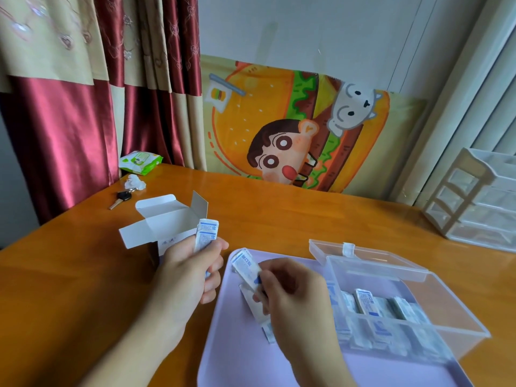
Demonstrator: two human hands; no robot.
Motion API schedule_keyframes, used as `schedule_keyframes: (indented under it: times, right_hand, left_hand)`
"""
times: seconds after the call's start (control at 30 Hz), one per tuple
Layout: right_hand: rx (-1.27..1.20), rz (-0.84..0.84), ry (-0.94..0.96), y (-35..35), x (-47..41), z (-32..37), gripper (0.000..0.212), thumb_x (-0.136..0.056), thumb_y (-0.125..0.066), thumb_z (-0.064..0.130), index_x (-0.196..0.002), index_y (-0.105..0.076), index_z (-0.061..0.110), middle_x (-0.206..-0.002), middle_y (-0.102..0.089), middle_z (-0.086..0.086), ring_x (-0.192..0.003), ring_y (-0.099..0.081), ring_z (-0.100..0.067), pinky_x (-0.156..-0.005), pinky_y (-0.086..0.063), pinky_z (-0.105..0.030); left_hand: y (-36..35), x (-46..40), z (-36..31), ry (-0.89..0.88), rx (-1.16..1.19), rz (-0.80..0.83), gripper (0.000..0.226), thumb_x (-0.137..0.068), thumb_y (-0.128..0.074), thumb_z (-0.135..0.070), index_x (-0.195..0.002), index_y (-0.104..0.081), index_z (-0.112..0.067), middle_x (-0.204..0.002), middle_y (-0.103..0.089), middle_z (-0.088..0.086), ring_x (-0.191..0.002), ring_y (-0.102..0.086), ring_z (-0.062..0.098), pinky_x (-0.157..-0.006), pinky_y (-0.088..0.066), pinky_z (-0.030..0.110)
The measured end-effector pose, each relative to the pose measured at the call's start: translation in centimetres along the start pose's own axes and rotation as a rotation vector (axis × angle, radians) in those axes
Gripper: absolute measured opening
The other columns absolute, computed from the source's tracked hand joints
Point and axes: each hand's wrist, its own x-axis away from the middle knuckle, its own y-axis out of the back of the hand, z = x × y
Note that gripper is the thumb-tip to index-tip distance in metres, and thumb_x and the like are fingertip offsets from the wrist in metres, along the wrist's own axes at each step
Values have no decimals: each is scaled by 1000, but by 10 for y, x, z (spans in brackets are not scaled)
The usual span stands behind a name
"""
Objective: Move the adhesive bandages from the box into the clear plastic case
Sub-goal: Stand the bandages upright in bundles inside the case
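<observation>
- Left hand (190,270) of mine curls round a small stack of wrapped bandages (206,235), upright, just in front of the open white box (160,219).
- My right hand (290,297) pinches another bandage bundle (247,268) over the lilac tray (237,356); a few loose strips (268,332) lie on the tray beneath it.
- On the tray's right side stands the clear plastic case (446,328), lid (363,254) tipped back, more bandages (367,301) already packed inside.
- All of it sits on an orange wooden table (279,219) against a white wall, with a cartoon burger cloth (293,129) propped at the back and red-and-beige curtains (83,107) on the left.
- Near the far left edge are a wipes pack (139,162), crumpled tissue (134,182) and a key (120,199); a clear drawer unit (480,199) fills the right edge.
- Bare tabletop lies between the box and the drawers.
</observation>
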Motion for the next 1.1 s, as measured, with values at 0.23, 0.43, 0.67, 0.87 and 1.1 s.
schedule_keyframes:
  times: [0.23, 0.43, 0.67, 0.87, 1.1]
  right_hand:
    - [-294, -41, -115, -2, 2, 3, 20, -100, -60, 4, -84, -73, 5, -61, -65, -7, -51, -59, -17, -51, -44, -19]
    - [-298, -48, -75, -5, 6, 6, 8, -86, -77, -4, -84, -73, 3, -70, -68, -16, -59, -72, -25, -52, -52, -22]
    - [-401, -47, -222, -2, 5, 7, 3, -88, -76, -4, -87, -75, -1, -70, -75, -20, -57, -73, -27, -49, -54, -30]
    - [-347, -48, -247, -1, 3, 5, 15, -88, -80, 7, -88, -66, 1, -73, -78, -11, -66, -75, -32, -51, -55, -28]
    - [-270, -36, -229, -1, 1, -5, 29, -90, -78, 15, -66, -69, 2, -68, -72, -20, -59, -65, -26, -56, -50, -32]
  left_hand:
    - [-9, 11, 1, 36, -126, 216, 31, -95, -71, -25, -71, -59, -11, -62, -30, 8, -48, -25, 14, -47, -19, 23]
    - [-7, 10, 6, -64, -184, 153, 26, -78, -75, -39, -69, -67, -15, -51, -35, -1, -43, -30, 11, -44, -27, 22]
    - [-3, 6, 4, 2, -60, 216, 30, -81, -74, -35, -77, -67, -6, -57, -27, 6, -46, -23, 15, -47, -18, 23]
    - [0, 4, 2, 23, -75, 180, 20, -97, -68, -18, -78, -73, -12, -54, -32, 2, -45, -25, 12, -45, -20, 21]
    - [1, 4, -4, 58, -75, 168, 33, -98, -64, -12, -69, -76, -21, -52, -31, -2, -45, -24, 11, -49, -16, 27]
